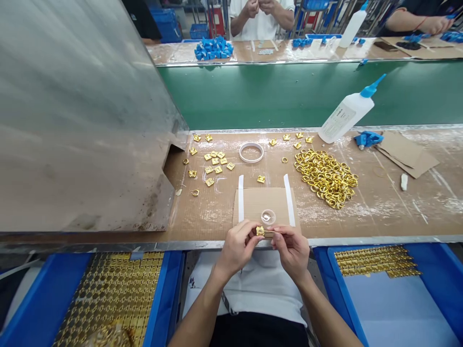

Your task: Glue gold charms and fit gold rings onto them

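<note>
1. Gold square piece [260, 231] sits pinched between both hands just above the near edge of the counter [379, 207].
2. Left hand [237, 246] grips the piece; right hand [291, 246] pinches a thin stick [269, 233] against it.
3. The step looks like gluing or fitting, with the glue dab [268, 217] on the cardboard square [265, 205] just beyond.
4. The next move likely calls for a steady, precise touch.

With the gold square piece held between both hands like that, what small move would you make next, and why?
Probably dip it forward to the small glue puddle: the left hand and right hand pinch the gold square piece just short of it.
</note>
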Demonstrator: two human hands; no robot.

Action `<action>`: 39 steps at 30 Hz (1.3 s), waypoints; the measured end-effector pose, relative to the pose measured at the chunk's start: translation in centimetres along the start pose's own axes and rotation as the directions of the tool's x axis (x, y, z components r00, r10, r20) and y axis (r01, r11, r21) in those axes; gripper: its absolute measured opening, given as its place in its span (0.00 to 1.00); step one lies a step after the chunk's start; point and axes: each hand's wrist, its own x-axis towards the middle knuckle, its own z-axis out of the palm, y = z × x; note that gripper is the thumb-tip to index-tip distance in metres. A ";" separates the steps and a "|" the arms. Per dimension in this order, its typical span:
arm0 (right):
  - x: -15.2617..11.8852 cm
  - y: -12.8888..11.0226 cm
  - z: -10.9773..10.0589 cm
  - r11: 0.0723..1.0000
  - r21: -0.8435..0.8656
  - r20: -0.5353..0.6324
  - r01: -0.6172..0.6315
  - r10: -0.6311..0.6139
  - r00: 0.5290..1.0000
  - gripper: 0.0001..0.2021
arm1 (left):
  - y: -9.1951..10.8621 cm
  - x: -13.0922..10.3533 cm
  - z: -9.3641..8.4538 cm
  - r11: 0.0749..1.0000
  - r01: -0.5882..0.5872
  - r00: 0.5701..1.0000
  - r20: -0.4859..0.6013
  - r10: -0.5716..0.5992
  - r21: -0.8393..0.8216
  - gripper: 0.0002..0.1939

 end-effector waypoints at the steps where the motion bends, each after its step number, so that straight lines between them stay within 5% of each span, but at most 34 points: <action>1: 0.0 0.0 0.0 1.000 -0.008 0.004 -0.001 0.001 1.000 0.04 | 0.0 0.0 0.0 1.000 -0.001 1.000 0.000 0.001 0.000 0.07; 39: 0.3 0.2 -0.4 0.998 -0.057 0.030 0.031 -0.030 0.999 0.05 | -0.2 -0.1 -0.1 1.000 -0.012 1.000 -0.008 0.012 0.022 0.06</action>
